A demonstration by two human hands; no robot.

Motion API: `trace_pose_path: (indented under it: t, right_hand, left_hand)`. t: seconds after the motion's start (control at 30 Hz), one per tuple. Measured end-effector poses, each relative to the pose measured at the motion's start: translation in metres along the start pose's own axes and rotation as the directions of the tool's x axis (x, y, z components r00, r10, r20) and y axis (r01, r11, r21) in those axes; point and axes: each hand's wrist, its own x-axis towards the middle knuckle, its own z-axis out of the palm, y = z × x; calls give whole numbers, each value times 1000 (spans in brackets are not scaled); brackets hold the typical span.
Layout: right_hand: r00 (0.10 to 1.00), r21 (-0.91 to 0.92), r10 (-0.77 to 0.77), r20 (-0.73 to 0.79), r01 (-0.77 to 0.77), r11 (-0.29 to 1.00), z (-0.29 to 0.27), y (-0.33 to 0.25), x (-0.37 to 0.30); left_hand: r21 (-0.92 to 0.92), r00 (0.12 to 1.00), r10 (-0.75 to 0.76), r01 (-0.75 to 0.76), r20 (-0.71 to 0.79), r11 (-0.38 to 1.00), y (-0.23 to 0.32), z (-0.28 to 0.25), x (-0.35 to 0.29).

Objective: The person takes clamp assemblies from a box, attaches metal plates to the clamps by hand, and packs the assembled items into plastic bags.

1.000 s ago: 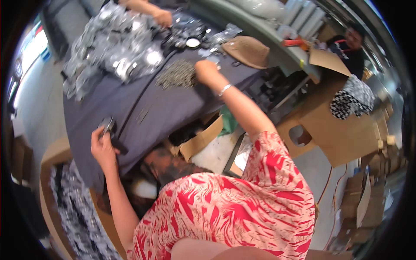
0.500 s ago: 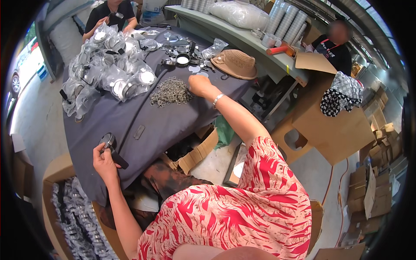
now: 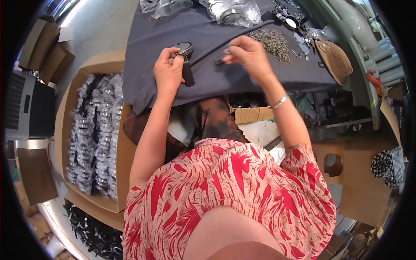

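Observation:
My left hand is closed round a round black piece with a silvery rim, and a flat black strap hangs down from it. The fingers of my right hand are pinched together, slightly blurred, with a small metallic piece just showing at the tips. Below those fingertips a small dark oblong block lies on the cloth. Beyond my right hand is a heap of small brassy metal bits, too fine to tell apart.
A dark cloth covers the table. Bagged round parts lie at its far side, loose discs and a brown woven hat at its right. On my left stands a carton of wrapped parts; black pieces fill another box.
My view has tilted down and toward the left. My right hand has come back from beside the metal heap toward my left hand, which still holds the round piece.

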Motion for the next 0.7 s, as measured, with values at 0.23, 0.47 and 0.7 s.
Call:
trace_pose_path:
  t: [0.23,0.47,0.7]
  right_hand:
    - [996,205,33,-87,-15,979,75,31,22]
    - [988,253,83,-129,-48,966,91,32,22]
    - [985,98,136,-108,-126,987,88,21,24]
  left_hand:
    - [-6,1000,1,-1,2,1000,2,2,0]
    - [-49,999,-10,11,32,999,4,0,-2]
    - [-31,1000,-7,7,16,999,9,1,-3]
